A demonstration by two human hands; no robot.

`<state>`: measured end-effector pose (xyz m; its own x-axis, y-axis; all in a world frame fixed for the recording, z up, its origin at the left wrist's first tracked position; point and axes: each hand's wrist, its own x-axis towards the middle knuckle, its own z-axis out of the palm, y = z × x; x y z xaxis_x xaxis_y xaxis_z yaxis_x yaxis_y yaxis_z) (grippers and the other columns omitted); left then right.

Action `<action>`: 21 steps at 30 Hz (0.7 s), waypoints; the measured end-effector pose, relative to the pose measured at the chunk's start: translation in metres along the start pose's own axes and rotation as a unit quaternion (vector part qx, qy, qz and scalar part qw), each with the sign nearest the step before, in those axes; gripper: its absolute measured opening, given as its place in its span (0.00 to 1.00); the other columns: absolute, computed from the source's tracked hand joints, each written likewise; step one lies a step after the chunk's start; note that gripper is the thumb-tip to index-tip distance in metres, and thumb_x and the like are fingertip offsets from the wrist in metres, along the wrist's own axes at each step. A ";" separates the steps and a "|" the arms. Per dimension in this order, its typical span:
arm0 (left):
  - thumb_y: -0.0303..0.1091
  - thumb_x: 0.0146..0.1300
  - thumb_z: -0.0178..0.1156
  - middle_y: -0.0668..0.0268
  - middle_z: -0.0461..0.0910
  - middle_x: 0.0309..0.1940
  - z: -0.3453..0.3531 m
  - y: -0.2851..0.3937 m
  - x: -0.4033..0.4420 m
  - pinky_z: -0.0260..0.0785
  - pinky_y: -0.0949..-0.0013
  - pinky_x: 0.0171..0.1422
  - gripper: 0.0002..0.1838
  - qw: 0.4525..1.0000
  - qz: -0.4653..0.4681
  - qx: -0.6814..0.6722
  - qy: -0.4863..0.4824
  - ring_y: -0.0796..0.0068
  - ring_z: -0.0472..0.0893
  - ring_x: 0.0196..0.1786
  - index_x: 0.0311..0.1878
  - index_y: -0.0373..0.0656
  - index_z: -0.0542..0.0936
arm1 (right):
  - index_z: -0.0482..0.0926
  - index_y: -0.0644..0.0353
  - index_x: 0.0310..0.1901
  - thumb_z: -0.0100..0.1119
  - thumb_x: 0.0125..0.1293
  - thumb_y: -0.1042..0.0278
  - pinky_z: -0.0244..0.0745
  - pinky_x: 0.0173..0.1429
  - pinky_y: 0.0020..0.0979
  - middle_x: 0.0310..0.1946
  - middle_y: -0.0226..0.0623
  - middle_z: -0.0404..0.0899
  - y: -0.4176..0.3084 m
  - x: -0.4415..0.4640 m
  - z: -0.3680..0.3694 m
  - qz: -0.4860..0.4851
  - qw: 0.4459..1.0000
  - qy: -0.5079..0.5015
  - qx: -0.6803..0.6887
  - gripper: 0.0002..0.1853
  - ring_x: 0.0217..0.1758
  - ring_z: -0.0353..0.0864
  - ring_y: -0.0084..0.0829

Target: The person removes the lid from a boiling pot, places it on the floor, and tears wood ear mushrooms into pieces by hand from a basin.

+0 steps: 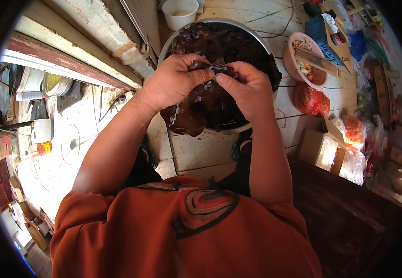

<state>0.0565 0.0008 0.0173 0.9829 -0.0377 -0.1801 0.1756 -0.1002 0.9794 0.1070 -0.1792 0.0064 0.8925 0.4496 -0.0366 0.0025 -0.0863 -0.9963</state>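
Both hands are over a round metal colander [224, 21] heaped with dark brown wood ear mushrooms [201, 39]. My left hand [175, 81] is closed, with thumb and fingers pinching a folded, wet piece of wood ear mushroom [218, 69]. From the other side, my right hand [247, 85] pinches the same piece, the two thumbs nearly meeting. Whitish bits cling to its surface. Below the hands, a broad, glossy brown flap [187, 113] hangs over the near rim; whether it joins the held piece cannot be made out. Small holes show in the colander near its lower edge.
A white tub [180, 13] stands behind the colander. To the right are a pink basin [288, 60] with food scraps and a board across it, a red plastic bag [311, 99], a blue crate [323, 39] and a cardboard box [319, 146]. A door frame [78, 51] runs along the left.
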 end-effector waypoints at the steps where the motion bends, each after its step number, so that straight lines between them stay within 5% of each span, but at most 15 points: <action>1: 0.31 0.63 0.61 0.70 0.80 0.35 0.000 -0.001 0.000 0.70 0.79 0.44 0.11 1.000 -0.001 -0.001 0.001 0.85 0.75 0.38 0.46 0.35 0.78 | 0.81 0.64 0.36 0.67 0.56 0.72 0.70 0.33 0.18 0.26 0.25 0.79 -0.001 -0.001 0.001 0.001 1.000 -0.001 0.000 0.08 0.28 0.73 0.13; 10: 0.28 0.60 0.61 0.71 0.80 0.33 0.002 -0.005 -0.002 0.70 0.78 0.43 0.10 0.998 -0.006 0.060 -0.019 0.85 0.75 0.36 0.44 0.35 0.79 | 0.79 0.66 0.33 0.63 0.50 0.76 0.69 0.31 0.18 0.24 0.27 0.79 -0.011 -0.005 0.005 0.013 0.997 -0.024 -0.072 0.07 0.26 0.72 0.12; 13: 0.25 0.58 0.61 0.69 0.81 0.33 0.006 -0.005 -0.004 0.72 0.76 0.43 0.10 0.997 -0.021 -0.071 -0.025 0.82 0.77 0.36 0.43 0.34 0.79 | 0.79 0.66 0.32 0.62 0.50 0.77 0.69 0.31 0.18 0.23 0.26 0.78 -0.013 -0.008 0.006 -0.002 0.999 -0.021 -0.033 0.07 0.26 0.72 0.12; 18: 0.23 0.54 0.59 0.60 0.82 0.36 0.015 -0.008 -0.004 0.76 0.70 0.46 0.13 0.909 -0.127 -0.394 -0.049 0.71 0.82 0.37 0.45 0.34 0.79 | 0.77 0.65 0.34 0.59 0.52 0.81 0.70 0.37 0.18 0.28 0.24 0.77 -0.016 -0.009 0.001 -0.042 0.996 -0.054 -0.057 0.07 0.32 0.73 0.13; 21: 0.24 0.55 0.59 0.59 0.82 0.37 0.015 -0.014 -0.004 0.77 0.69 0.46 0.14 0.886 -0.167 -0.429 -0.048 0.70 0.82 0.37 0.46 0.34 0.79 | 0.77 0.65 0.34 0.59 0.51 0.81 0.69 0.37 0.17 0.28 0.23 0.76 -0.015 -0.009 0.000 -0.066 0.994 -0.067 -0.060 0.07 0.31 0.72 0.13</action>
<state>0.0488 -0.0127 0.0025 0.8661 -0.2377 -0.4397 0.4739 0.6701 0.5712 0.0987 -0.1825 0.0215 0.8125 0.5779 0.0763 0.1776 -0.1207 -0.9767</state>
